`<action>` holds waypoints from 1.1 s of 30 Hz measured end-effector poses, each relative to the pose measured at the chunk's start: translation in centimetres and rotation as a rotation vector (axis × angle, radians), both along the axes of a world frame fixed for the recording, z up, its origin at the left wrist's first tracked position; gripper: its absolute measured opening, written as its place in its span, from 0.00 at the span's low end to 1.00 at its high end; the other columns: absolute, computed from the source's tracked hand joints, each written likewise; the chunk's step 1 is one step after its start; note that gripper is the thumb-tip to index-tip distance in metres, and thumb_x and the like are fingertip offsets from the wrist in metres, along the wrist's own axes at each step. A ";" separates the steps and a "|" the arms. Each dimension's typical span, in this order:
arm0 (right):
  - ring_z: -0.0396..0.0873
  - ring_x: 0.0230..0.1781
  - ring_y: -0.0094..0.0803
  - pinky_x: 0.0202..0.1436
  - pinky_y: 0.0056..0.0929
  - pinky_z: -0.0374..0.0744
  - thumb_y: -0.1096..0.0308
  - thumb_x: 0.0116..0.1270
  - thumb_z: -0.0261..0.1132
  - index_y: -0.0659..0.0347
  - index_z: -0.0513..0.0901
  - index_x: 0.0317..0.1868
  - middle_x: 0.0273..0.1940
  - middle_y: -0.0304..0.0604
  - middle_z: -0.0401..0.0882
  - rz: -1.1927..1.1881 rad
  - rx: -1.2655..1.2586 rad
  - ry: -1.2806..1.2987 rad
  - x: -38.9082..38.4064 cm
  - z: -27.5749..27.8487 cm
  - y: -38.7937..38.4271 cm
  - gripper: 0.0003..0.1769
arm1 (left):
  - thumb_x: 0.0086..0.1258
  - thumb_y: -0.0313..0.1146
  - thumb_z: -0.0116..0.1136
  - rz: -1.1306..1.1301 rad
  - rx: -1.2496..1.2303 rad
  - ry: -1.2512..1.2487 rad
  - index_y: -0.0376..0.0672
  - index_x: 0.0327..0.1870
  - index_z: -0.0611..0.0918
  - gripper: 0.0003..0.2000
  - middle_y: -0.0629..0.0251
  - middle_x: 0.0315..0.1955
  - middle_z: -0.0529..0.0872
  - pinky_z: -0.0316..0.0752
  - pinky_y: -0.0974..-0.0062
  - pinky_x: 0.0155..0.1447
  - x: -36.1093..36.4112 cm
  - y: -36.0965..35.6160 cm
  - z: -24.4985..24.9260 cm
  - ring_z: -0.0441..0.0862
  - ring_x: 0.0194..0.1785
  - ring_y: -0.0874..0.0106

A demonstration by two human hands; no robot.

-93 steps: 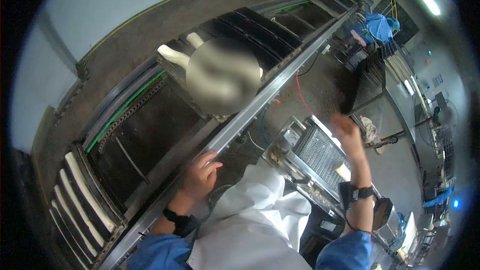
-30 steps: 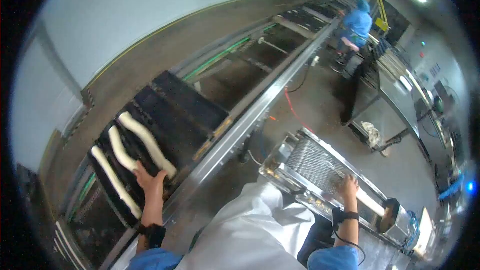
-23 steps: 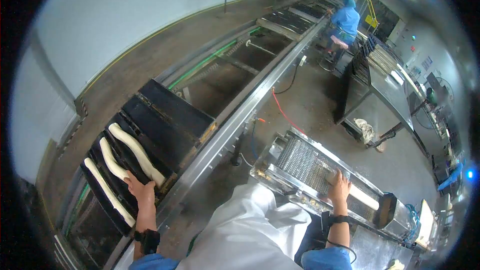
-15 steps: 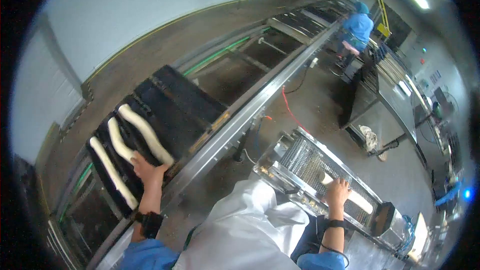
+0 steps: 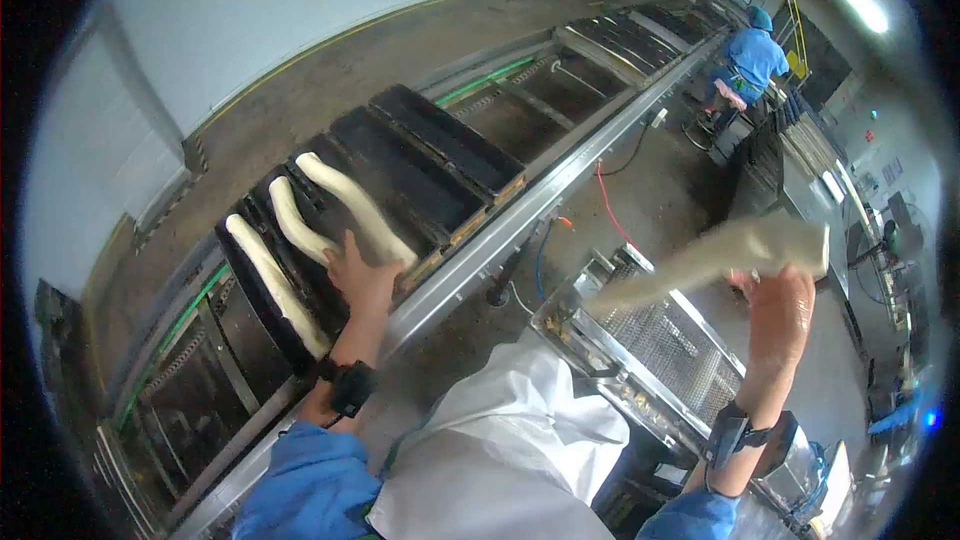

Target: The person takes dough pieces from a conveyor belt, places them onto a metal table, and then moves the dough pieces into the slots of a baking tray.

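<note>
My right hand (image 5: 780, 310) is raised over the metal mesh belt, closed around a long dough strip (image 5: 700, 265). That strip stretches to the left of the hand, blurred by motion. Three pale dough strips lie in the black trays on the left: a left one (image 5: 270, 275), a middle one (image 5: 293, 222) and a right one (image 5: 352, 198). My left hand (image 5: 362, 280), fingers spread, rests at the near ends of the middle and right strips and seems to touch them. No strip is visibly gripped in it.
Black trays (image 5: 405, 155) sit on a long conveyor with a metal side rail (image 5: 480, 265). The mesh belt machine (image 5: 665, 340) stands in front of me, right of my apron. A person in blue (image 5: 752, 58) is farther along the line, near a metal table (image 5: 800, 195).
My right hand has lifted a dough strip off the mesh belt, up and to the right. My left hand stays by the strips in the trays. The view has shifted.
</note>
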State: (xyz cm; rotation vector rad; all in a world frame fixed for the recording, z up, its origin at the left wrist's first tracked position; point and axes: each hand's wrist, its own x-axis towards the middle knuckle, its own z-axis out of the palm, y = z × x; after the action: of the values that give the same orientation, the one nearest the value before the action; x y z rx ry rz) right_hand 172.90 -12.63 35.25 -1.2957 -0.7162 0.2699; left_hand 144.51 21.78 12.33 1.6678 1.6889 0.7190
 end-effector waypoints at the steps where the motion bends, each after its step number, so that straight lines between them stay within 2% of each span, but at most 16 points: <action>1: 0.72 0.63 0.49 0.61 0.47 0.77 0.54 0.64 0.65 0.66 0.60 0.70 0.61 0.57 0.72 0.181 0.101 -0.070 -1.9 1.5 2.3 0.41 | 0.43 0.41 0.75 0.001 0.035 -0.052 0.54 0.74 0.61 0.51 0.39 0.74 0.43 0.45 0.49 0.76 0.4 0.2 -0.4 0.40 0.76 0.40; 3: 0.64 0.70 0.51 0.70 0.46 0.67 0.50 0.57 0.72 0.62 0.49 0.76 0.70 0.60 0.61 0.386 0.087 -0.092 -4.9 3.2 5.5 0.56 | 0.43 0.40 0.74 -0.029 0.060 -0.102 0.52 0.71 0.67 0.46 0.37 0.73 0.46 0.44 0.50 0.77 0.8 0.3 -0.7 0.41 0.76 0.40; 5: 0.60 0.72 0.49 0.72 0.45 0.64 0.51 0.53 0.75 0.60 0.48 0.77 0.72 0.60 0.56 0.391 0.014 -0.146 -5.8 2.8 6.6 0.59 | 0.44 0.40 0.74 0.006 0.055 -0.118 0.55 0.70 0.69 0.44 0.37 0.73 0.47 0.44 0.49 0.76 1.5 0.0 -0.2 0.43 0.76 0.41; 8: 0.55 0.75 0.47 0.74 0.45 0.61 0.56 0.53 0.75 0.60 0.49 0.77 0.74 0.57 0.54 0.325 -0.141 -0.129 -4.5 -0.3 6.0 0.58 | 0.45 0.40 0.73 -0.016 0.101 -0.109 0.59 0.69 0.70 0.43 0.37 0.73 0.47 0.45 0.49 0.76 1.8 0.3 -0.6 0.44 0.75 0.41; 9: 0.54 0.75 0.44 0.73 0.45 0.63 0.65 0.58 0.72 0.59 0.52 0.76 0.74 0.55 0.55 0.301 -0.208 -0.149 -3.8 -1.7 5.2 0.51 | 0.45 0.40 0.73 -0.015 0.103 -0.110 0.59 0.69 0.70 0.43 0.37 0.73 0.47 0.45 0.49 0.76 1.7 0.3 -0.2 0.44 0.75 0.41; 11: 0.53 0.75 0.42 0.69 0.40 0.69 0.79 0.59 0.67 0.57 0.57 0.75 0.74 0.53 0.56 0.016 -0.669 -0.283 1.7 -10.3 0.9 0.44 | 0.45 0.39 0.73 0.003 0.043 -0.074 0.62 0.68 0.71 0.41 0.40 0.74 0.46 0.49 0.48 0.75 1.9 0.1 0.8 0.44 0.75 0.41; 12: 0.56 0.74 0.47 0.70 0.43 0.68 0.79 0.55 0.70 0.57 0.56 0.74 0.72 0.54 0.59 -0.025 -0.690 -0.135 3.6 -13.9 -1.3 0.47 | 0.45 0.39 0.73 0.001 0.040 -0.073 0.62 0.68 0.71 0.41 0.40 0.74 0.46 0.49 0.48 0.75 1.9 0.0 1.2 0.44 0.75 0.41; 14: 0.63 0.71 0.49 0.71 0.38 0.64 0.70 0.54 0.72 0.63 0.64 0.70 0.70 0.54 0.64 -0.256 -1.111 -0.480 7.9 -20.2 -7.7 0.43 | 0.45 0.39 0.73 0.010 0.001 -0.014 0.63 0.68 0.72 0.41 0.44 0.75 0.46 0.53 0.48 0.73 2.0 0.0 1.6 0.43 0.76 0.41; 16: 0.63 0.69 0.52 0.73 0.46 0.62 0.68 0.52 0.73 0.63 0.64 0.69 0.69 0.55 0.63 -0.497 -1.566 -0.605 8.4 -22.5 -12.3 0.44 | 0.45 0.40 0.73 0.011 -0.012 0.010 0.63 0.68 0.71 0.41 0.45 0.75 0.45 0.54 0.47 0.73 2.2 0.3 1.5 0.42 0.76 0.41; 18: 0.62 0.70 0.50 0.74 0.53 0.58 0.67 0.51 0.73 0.62 0.64 0.69 0.68 0.53 0.63 -0.647 -1.823 -0.483 9.1 -24.7 -17.9 0.44 | 0.46 0.41 0.74 0.007 -0.047 0.039 0.64 0.68 0.71 0.42 0.47 0.75 0.44 0.55 0.42 0.71 2.2 0.4 1.4 0.42 0.76 0.41; 20: 0.61 0.70 0.48 0.74 0.55 0.57 0.69 0.49 0.72 0.63 0.67 0.66 0.66 0.50 0.67 -0.276 -2.112 -0.611 13.0 -30.9 -28.1 0.41 | 0.46 0.42 0.74 0.003 -0.027 0.054 0.64 0.68 0.70 0.42 0.48 0.75 0.44 0.54 0.41 0.71 2.1 0.3 1.1 0.43 0.76 0.41; 21: 0.61 0.70 0.48 0.74 0.55 0.57 0.69 0.49 0.72 0.63 0.67 0.66 0.66 0.50 0.67 -0.289 -2.113 -0.605 11.7 -30.0 -28.4 0.41 | 0.46 0.42 0.74 0.007 -0.010 0.072 0.65 0.69 0.70 0.42 0.49 0.76 0.43 0.54 0.40 0.71 2.2 0.3 1.0 0.43 0.76 0.41; 23: 0.66 0.66 0.49 0.72 0.52 0.62 0.69 0.49 0.72 0.61 0.72 0.61 0.61 0.49 0.72 -0.624 -1.909 -0.563 8.2 -28.1 -28.8 0.36 | 0.46 0.42 0.74 0.003 -0.010 0.103 0.65 0.69 0.70 0.42 0.49 0.76 0.43 0.53 0.41 0.72 2.4 0.3 1.2 0.42 0.76 0.41; 25: 0.69 0.62 0.51 0.65 0.53 0.69 0.71 0.50 0.71 0.58 0.76 0.57 0.58 0.49 0.73 -0.618 -1.840 -0.711 8.4 -28.1 -29.7 0.30 | 0.46 0.42 0.73 0.014 -0.028 0.098 0.64 0.69 0.70 0.42 0.48 0.76 0.42 0.52 0.42 0.72 2.4 0.2 1.3 0.40 0.76 0.41; 28: 0.70 0.61 0.51 0.61 0.50 0.72 0.73 0.50 0.69 0.57 0.78 0.53 0.58 0.51 0.73 -0.681 -1.921 -0.391 6.0 -23.7 -26.0 0.26 | 0.47 0.42 0.73 -0.002 -0.033 0.100 0.65 0.69 0.70 0.41 0.48 0.76 0.42 0.51 0.40 0.72 2.4 0.1 1.8 0.40 0.76 0.41; 33: 0.75 0.57 0.48 0.57 0.47 0.76 0.72 0.49 0.68 0.59 0.82 0.46 0.49 0.53 0.80 -0.633 -1.906 -0.711 7.2 -24.6 -24.1 0.20 | 0.47 0.42 0.73 0.006 -0.055 0.097 0.66 0.68 0.70 0.41 0.47 0.76 0.41 0.51 0.38 0.71 2.0 0.0 1.5 0.40 0.76 0.42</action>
State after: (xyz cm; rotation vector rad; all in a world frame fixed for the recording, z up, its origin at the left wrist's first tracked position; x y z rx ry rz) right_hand 180.12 -36.70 10.69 -3.4529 -0.4298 -0.1685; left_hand 146.50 21.80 13.84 1.6842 1.7652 0.5978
